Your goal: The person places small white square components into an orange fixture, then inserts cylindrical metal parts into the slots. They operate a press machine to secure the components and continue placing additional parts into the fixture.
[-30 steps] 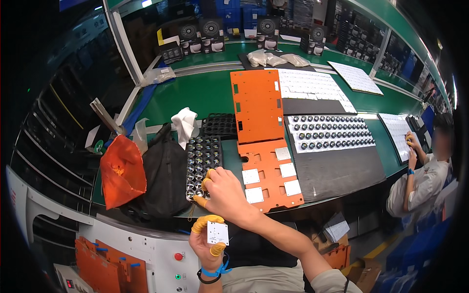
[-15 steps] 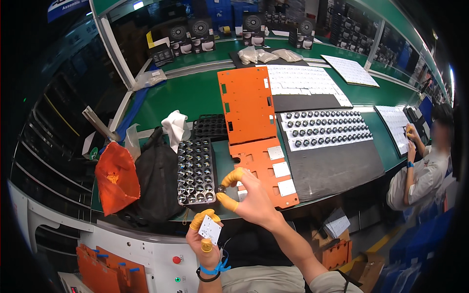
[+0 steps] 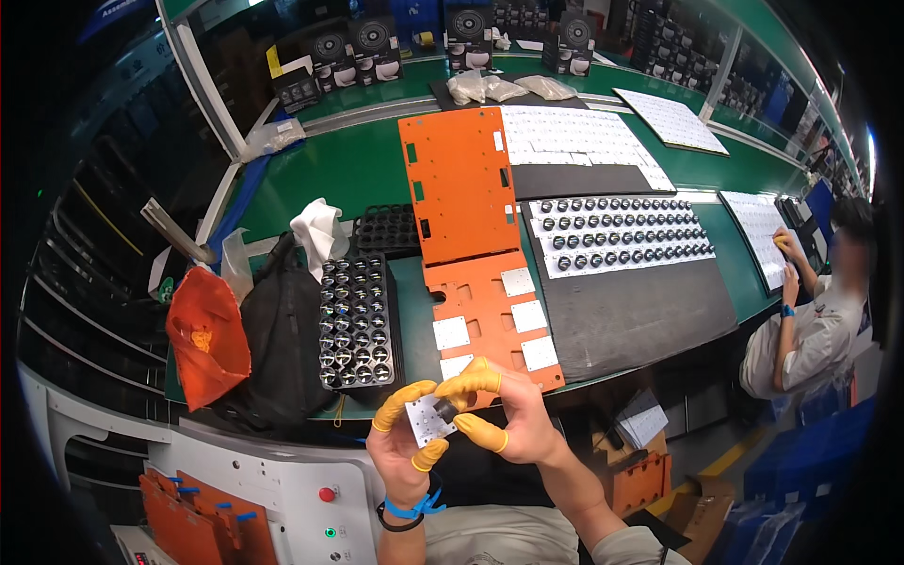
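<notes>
Board [image 3: 422,421], nearly square, slants in left hand [image 3: 401,461], far end leftward.

Yellow finger cots [image 3: 481,434] on the left hand [image 3: 397,469] and right hand [image 3: 529,428]; pale grey-beige shirt [image 3: 499,539].
A blue wrist strap [image 3: 405,513] has loose ends; just beside it, toward the elbow, sits a black band [image 3: 399,528].
</notes>
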A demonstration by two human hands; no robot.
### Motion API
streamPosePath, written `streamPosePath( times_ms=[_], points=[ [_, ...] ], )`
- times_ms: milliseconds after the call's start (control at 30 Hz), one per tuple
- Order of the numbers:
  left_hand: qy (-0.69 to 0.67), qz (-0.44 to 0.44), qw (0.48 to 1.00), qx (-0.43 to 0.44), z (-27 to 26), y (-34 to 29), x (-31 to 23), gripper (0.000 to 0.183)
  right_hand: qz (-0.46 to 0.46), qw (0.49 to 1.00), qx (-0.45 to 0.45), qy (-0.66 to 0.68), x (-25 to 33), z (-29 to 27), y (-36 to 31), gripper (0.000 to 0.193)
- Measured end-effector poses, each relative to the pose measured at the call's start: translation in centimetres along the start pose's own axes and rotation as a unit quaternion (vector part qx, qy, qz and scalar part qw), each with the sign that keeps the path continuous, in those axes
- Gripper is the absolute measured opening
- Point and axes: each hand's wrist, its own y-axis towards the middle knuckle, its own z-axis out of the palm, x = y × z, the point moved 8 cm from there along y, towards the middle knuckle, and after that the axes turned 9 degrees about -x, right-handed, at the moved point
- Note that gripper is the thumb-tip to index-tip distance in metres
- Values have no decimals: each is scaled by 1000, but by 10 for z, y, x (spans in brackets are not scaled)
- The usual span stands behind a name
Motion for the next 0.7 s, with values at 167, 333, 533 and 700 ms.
streamPosePath(
  times_ms=[167, 333, 533, 700],
  points=[
    [9, 11, 1000, 17, 8, -4, -3, 70, 6, 999, 42, -6, 0, -2, -6, 33],
    [19, 23, 1000, 9, 6, -8, -4, 72, 3, 999, 32, -11, 6, -4, -9, 35],
    [103, 41, 994, 18, 2, -10, 1, 70, -9, 998, 22, -58, 10, -8, -18, 36],
    [107, 4, 994, 13, 4, -13, 5, 67, 0, 997, 28, -76, 13, -11, -23, 37]
  ],
)
